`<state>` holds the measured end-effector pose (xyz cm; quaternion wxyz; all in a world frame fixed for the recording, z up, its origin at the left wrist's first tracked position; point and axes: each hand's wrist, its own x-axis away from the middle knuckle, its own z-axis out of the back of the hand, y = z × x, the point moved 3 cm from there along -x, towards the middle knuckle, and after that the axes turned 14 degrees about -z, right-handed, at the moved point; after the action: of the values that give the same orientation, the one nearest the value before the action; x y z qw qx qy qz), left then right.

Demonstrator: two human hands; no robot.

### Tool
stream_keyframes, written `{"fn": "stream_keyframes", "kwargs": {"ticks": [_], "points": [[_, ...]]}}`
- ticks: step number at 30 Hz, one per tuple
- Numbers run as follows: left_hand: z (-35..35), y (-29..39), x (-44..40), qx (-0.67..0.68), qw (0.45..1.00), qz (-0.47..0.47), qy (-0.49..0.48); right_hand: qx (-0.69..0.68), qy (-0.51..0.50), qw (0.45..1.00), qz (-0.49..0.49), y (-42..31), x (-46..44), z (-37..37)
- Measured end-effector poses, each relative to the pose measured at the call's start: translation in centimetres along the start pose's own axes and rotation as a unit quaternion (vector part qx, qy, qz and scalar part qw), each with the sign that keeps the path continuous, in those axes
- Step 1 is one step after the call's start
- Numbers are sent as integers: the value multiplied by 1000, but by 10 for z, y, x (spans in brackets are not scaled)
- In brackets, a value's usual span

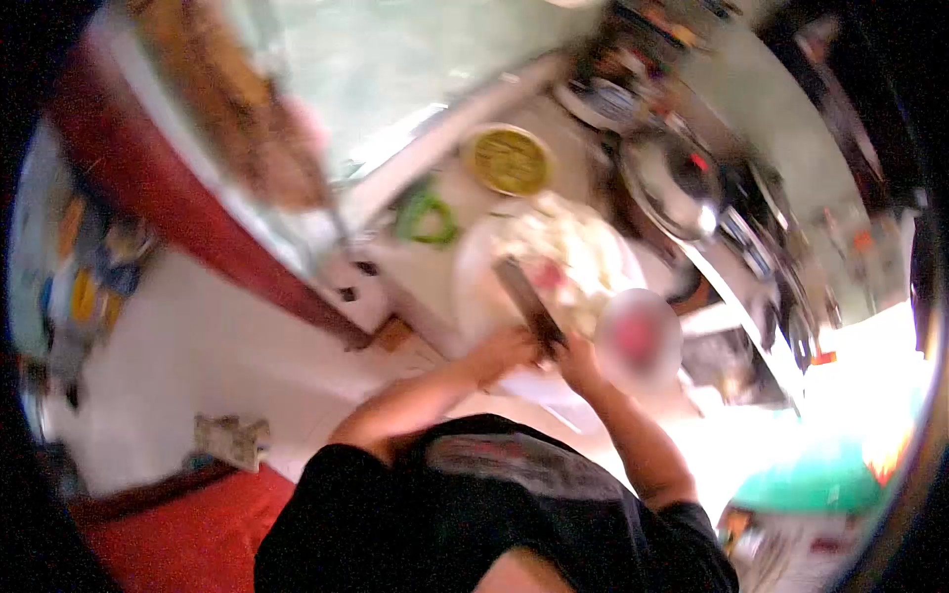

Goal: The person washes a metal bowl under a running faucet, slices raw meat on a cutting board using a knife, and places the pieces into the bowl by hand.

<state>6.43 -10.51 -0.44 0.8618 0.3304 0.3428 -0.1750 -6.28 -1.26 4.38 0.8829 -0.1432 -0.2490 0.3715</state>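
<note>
A knife (531,304) with a broad dark blade points up and away from me, its lower end between my two hands. My right hand (575,360) is closed around the lower end of the knife. Right beside it, my left hand (509,352) is close to the base of the blade; its fingers are smeared by motion. Just beyond the hands, a heap of pale cut pieces, perhaps a vegetable, (568,242) spreads over a round white plate or board (473,287). Something small and pinkish shows among the pieces.
A round container of yellow-green food (508,161) stands behind the plate, with a bright green item (427,217) to its left. At the right sits a shiny metal lid or pan (677,183). A red-edged panel (198,217) runs along the left.
</note>
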Motion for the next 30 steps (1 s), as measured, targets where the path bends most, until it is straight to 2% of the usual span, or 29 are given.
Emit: {"fn": "stream_keyframes", "kwargs": {"ticks": [1,2,4,5,7,8,9,10,11,12,14,16,18,19,21,25,27,28,30], "points": [[-5,-7,2,-11,998,30,-49,1,27,1000,3,6,-3,0],[-16,-15,11,-100,991,13,-91,-26,36,999,16,6,-1,4],[-10,-14,15,-94,988,80,-89,23,54,998,-10,-10,13,24],[0,-1,1,-84,989,72,-94,38,61,997,-20,-17,20,34],[32,15,-22,-6,980,179,-84,54,94,992,65,-13,26,39],[7,-12,0,55,978,199,-14,60,105,988,91,-12,29,41],[9,-7,-5,59,978,199,-15,40,100,993,42,-11,32,44],[18,-5,-6,85,942,324,37,20,94,995,-6,-9,33,45],[24,-4,-2,108,886,443,88,19,92,996,-9,-6,35,43],[28,-7,-1,22,902,430,30,16,123,992,12,-5,37,43],[29,-3,0,-18,905,424,0,14,155,987,32,-8,45,44],[30,3,-2,-57,907,416,-30,20,74,995,-66,-10,54,42],[34,17,-11,-165,965,201,36,26,68,996,-54,-8,61,35],[33,16,-9,-162,965,202,36,31,61,997,-39,-9,64,32],[20,8,-5,-118,975,162,-98,42,36,997,-54,-5,64,28],[12,-4,5,-93,975,181,-85,35,43,994,-90,4,60,27],[13,-3,8,-33,986,160,-3,29,51,992,-112,5,59,29],[13,-2,10,-34,986,162,-2,65,51,990,-114,7,57,28],[22,2,14,-101,961,250,67,102,49,987,-115,14,56,25]]}}
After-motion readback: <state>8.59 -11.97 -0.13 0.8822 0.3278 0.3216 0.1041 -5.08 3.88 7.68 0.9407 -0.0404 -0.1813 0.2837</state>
